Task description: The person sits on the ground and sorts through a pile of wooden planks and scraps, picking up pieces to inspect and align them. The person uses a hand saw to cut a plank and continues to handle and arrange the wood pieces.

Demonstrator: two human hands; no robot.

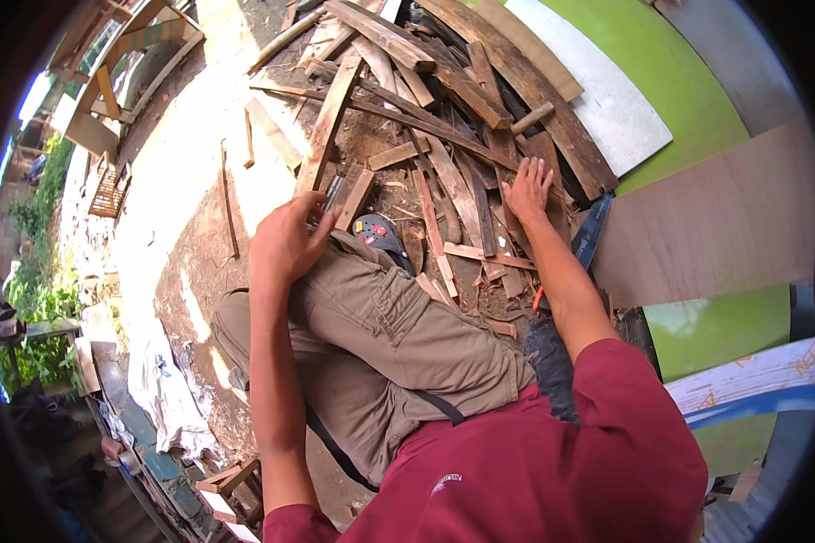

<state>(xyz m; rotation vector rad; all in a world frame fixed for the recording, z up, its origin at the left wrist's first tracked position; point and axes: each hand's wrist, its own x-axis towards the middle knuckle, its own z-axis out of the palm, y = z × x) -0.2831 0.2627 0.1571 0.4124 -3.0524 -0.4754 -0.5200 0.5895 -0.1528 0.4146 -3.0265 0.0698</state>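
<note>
Left hand [288,237] is at the near end of a plank [333,119]; fingers bent, can't tell whether they clamp it. Plank's long axis runs away from that hand, far end angled slightly right, into the pile. Right hand [530,188] is palm down, fingers apart, on or just above dark wood [545,156] at the pile's right side; contact unclear. Thin stick [426,124] runs from ahead of left hand across to right hand's fingertips, sloping nearer as it goes right. Surface is bare dirt [186,240], outdoors, strongly sunlit left of left hand, chips and scraps between the hands. White cloth [163,385] left of and nearer than left hand; crate [109,188] farther off that side. Right of right hand: white panel [598,77], green sheet [675,68], plywood [715,222]. Shoe [380,233] just right of left hand. Plank is straight, flat, mid-brown; dark wood is rougher and weathered; stick is narrow, dark brown.
</note>
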